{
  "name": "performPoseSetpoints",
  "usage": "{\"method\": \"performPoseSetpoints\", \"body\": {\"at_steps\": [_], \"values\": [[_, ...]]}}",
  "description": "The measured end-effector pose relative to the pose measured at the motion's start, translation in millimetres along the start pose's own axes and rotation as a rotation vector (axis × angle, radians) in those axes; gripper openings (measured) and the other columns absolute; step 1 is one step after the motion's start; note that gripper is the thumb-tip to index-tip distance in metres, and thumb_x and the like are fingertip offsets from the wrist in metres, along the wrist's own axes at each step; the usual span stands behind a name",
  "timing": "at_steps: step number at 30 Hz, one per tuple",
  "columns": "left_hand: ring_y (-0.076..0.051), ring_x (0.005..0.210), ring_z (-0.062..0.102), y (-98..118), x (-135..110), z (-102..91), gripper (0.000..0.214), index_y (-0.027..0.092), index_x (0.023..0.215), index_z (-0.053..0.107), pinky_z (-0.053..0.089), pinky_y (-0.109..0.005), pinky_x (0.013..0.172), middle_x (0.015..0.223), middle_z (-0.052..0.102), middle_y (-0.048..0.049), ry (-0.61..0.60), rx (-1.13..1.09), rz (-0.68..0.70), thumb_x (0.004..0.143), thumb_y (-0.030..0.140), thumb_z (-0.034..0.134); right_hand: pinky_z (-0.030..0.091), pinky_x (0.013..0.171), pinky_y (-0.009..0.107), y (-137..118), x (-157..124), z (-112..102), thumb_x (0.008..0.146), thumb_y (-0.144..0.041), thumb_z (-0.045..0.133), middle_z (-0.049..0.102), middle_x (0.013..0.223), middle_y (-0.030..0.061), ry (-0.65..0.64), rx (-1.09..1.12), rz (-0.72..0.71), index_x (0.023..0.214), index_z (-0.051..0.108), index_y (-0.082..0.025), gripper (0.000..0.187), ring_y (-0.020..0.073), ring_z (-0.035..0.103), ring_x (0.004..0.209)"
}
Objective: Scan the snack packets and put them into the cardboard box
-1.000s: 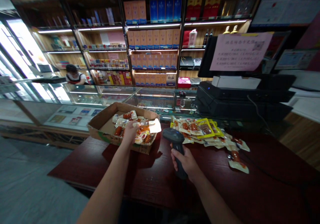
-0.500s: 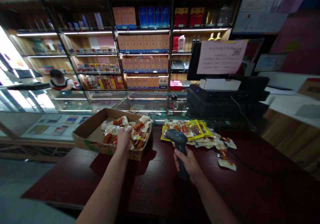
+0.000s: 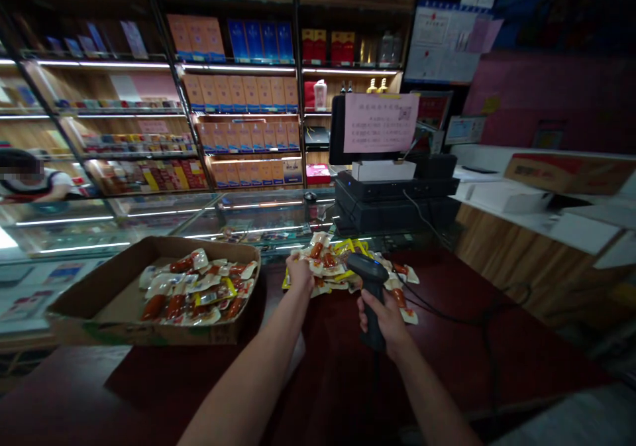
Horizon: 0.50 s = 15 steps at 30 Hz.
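My left hand (image 3: pixel 299 274) reaches past the cardboard box and is bunched at the near edge of a pile of vacuum-sealed sausage packets (image 3: pixel 330 267), its fingers closed on a packet there. The open cardboard box (image 3: pixel 94 288) stands to its left, filled with similar packets (image 3: pixel 193 290). My right hand (image 3: pixel 382 320) grips a black handheld barcode scanner (image 3: pixel 372 293), with the scanner's head pointing forward over the pile's right side. A few loose packets (image 3: pixel 400 297) lie at the pile's right end.
The packets and box rest on a dark red counter top (image 3: pixel 338 380), with a black cable (image 3: pixel 447 313) running across it on the right. Behind stand a glass display case (image 3: pixel 258 221), a black till stack (image 3: pixel 392 197) and shelves of boxed goods. A person (image 3: pixel 30 181) is behind the glass at far left.
My left hand has moved rightward out of the box to the pile of packets. The view has turned left, so the box now sits further left. The scanner stays in my right hand.
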<state>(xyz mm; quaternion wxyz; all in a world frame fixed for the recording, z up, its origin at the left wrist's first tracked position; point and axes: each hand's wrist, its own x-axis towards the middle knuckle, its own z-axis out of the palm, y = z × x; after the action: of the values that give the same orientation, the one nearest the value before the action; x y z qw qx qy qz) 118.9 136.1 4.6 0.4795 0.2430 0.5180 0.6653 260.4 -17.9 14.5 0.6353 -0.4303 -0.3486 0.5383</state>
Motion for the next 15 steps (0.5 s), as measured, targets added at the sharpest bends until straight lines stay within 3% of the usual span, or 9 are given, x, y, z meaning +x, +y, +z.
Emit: {"method": "performPoseSetpoints", "body": {"at_steps": [3,7,11,15], "values": [[-0.014,0.059,0.058,-10,-10,23.0,0.045,0.016,0.101,0.053,0.046,-0.027,0.057,0.069,0.054,-0.0013,-0.065,-0.021,-0.059,0.057,0.008,0.049,0.036,0.031,0.018,-4,0,-12,0.061,-0.046,0.073,0.052,0.053,-0.0076,0.034,0.0,-0.014,0.089,0.051,-0.02,0.044,0.0067,0.043,0.035],[-0.014,0.058,0.059,-25,-29,40.0,0.036,0.015,0.09,0.057,0.048,-0.028,0.059,0.064,0.055,-0.0007,-0.111,-0.101,-0.105,0.057,0.007,0.047,0.037,0.032,0.018,-8,1,-26,0.062,-0.046,0.073,0.053,0.054,-0.007,0.047,0.007,-0.023,0.083,0.05,-0.02,0.041,0.0064,0.044,0.035],[-0.014,0.054,0.058,-35,-40,45.3,0.03,0.015,0.083,0.057,0.049,-0.028,0.059,0.058,0.055,0.0007,-0.185,-0.164,-0.111,0.057,0.006,0.048,0.036,0.032,0.018,-12,-1,-32,0.062,-0.045,0.074,0.053,0.054,-0.0071,0.055,0.018,-0.037,0.087,0.05,-0.02,0.043,0.0064,0.043,0.036],[-0.015,0.062,0.061,-34,-36,39.6,0.026,0.014,0.086,0.059,0.05,-0.03,0.064,0.066,0.06,-0.0027,-0.277,-0.043,-0.058,0.062,0.01,0.052,0.036,0.032,0.018,-14,-3,-31,0.062,-0.045,0.073,0.053,0.055,-0.0071,0.057,0.014,-0.041,0.087,0.05,-0.02,0.042,0.0067,0.044,0.036]]}}
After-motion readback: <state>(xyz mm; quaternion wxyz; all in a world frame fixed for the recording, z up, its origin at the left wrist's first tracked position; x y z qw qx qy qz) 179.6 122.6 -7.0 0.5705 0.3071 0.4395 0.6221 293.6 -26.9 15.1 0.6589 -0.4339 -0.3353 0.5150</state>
